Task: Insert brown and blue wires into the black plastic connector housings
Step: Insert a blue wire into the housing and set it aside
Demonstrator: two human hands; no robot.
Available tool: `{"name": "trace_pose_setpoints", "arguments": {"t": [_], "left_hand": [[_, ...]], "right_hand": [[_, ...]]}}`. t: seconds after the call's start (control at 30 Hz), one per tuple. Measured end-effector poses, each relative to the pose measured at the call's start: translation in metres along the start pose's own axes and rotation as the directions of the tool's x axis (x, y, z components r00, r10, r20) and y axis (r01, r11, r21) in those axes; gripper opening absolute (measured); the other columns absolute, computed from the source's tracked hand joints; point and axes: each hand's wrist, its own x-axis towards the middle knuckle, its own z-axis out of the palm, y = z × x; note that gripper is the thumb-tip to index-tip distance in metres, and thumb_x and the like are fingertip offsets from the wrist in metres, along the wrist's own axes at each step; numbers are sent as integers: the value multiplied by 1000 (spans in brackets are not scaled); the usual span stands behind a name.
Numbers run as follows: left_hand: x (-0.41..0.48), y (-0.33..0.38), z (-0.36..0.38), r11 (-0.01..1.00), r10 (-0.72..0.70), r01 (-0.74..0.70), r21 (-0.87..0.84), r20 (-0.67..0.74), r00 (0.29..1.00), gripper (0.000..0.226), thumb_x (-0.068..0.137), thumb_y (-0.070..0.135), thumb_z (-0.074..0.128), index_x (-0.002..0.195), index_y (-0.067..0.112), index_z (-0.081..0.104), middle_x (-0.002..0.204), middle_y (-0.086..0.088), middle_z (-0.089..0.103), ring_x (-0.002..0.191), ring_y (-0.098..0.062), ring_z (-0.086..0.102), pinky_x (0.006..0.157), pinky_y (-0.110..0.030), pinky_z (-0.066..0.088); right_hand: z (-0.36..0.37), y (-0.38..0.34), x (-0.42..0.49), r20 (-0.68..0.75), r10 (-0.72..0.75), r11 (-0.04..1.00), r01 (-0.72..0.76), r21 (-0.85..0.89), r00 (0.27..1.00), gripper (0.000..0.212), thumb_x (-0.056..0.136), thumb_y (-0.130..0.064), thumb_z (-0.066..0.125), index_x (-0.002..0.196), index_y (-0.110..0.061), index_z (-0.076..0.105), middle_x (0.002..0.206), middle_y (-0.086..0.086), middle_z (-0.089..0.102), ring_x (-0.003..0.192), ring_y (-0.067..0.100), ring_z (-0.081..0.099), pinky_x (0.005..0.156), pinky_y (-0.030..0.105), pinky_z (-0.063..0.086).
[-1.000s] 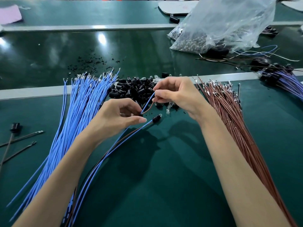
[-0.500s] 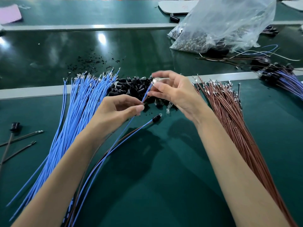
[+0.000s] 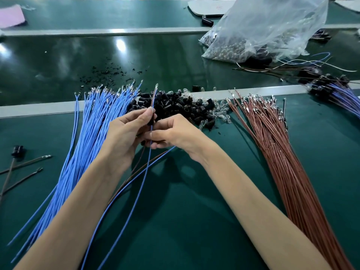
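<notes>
Left hand: My left hand (image 3: 124, 135) pinched a small black plastic connector housing (image 3: 151, 121) between thumb and fingertips and held it up above the dark green table mat (image 3: 194, 221).
Right hand: My right hand (image 3: 175, 133) was just beside the left one. Its fingers were curled and pinched the wire pair (image 3: 153, 98), one thin blue wire and one thin brown wire, directly under the housing.
Wire pair: It passed the housing and its metal tips stood out well above it. The long tails fell toward me onto the mat.
Step in hand: I judged that the two wires were threaded in but their terminals were not yet seated.
Next move: It called for a straight pull along the wires, with both tips kept level and the housing held firm, until the terminals sat inside.
Supplies: A heap of loose black housings (image 3: 175, 102) lay behind my hands, a fan of blue wires (image 3: 93, 121) to the left and a fan of brown wires (image 3: 272, 137) to the right.
</notes>
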Motion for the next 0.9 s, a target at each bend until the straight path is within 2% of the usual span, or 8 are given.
{"name": "trace_pose_setpoints", "arguments": {"t": [0.17,0.27,0.47,0.57,0.67,0.77,0.83,0.9], "left_hand": [[7,1,-7,998,-7,0,-70,-99,995,4,81,20,66,80,17,69,71,8,70,69,-5,60,62,-14,49],[11,7,-15,995,-17,7,-96,-109,994,6,79,24,66,81,18,67,73,8,70,72,-5,62,71,-17,50],[11,13,-16,975,-96,72,-209,-110,989,13,92,17,57,81,15,61,68,7,69,71,-5,70,59,-14,53],[13,18,-18,953,-161,127,-274,-105,981,17,96,17,52,81,12,58,65,5,67,70,-6,70,58,-15,54],[13,15,-17,952,-211,190,-240,-65,975,15,96,15,49,82,13,54,67,4,60,54,-3,60,46,-12,47],[10,4,-5,965,-227,225,-136,4,974,14,96,11,48,82,11,53,65,2,54,45,-1,41,36,-8,29],[8,-4,5,978,-208,208,-26,-1,978,16,94,7,50,78,8,55,65,0,52,43,-2,37,35,-9,23],[5,-10,11,978,-191,189,84,12,982,19,93,6,52,75,7,56,64,-1,51,43,-3,36,36,-10,20]], "right_hand": [[1,0,-3,92,78,984,-62,-166,993,18,84,1,68,67,-5,63,60,6,66,53,8,65,66,14,55],[4,0,-3,131,110,963,-73,-258,985,18,82,-1,69,66,-7,64,62,6,67,59,12,68,65,14,55],[-2,-4,-5,140,119,952,-72,-298,983,18,82,-1,69,65,-8,65,59,2,68,56,8,67,58,12,50],[-10,-9,-8,126,107,929,-55,-365,986,12,81,-13,75,73,-5,71,66,4,72,62,9,69,61,15,53],[-37,-14,-9,-89,19,805,-69,-589,996,18,77,-29,78,74,-12,73,65,-1,72,63,5,68,66,24,56],[-67,-13,-11,-392,-108,540,-278,-794,913,18,74,-38,78,71,-25,67,78,0,72,80,14,67,78,31,54],[-74,-11,-13,-466,-62,429,-398,-811,883,25,73,-42,78,72,-25,61,91,3,71,94,22,65,87,36,52],[-72,-10,-12,-459,-10,428,-411,-805,888,27,72,-39,79,69,-24,58,87,4,70,94,22,66,86,37,53]]}}
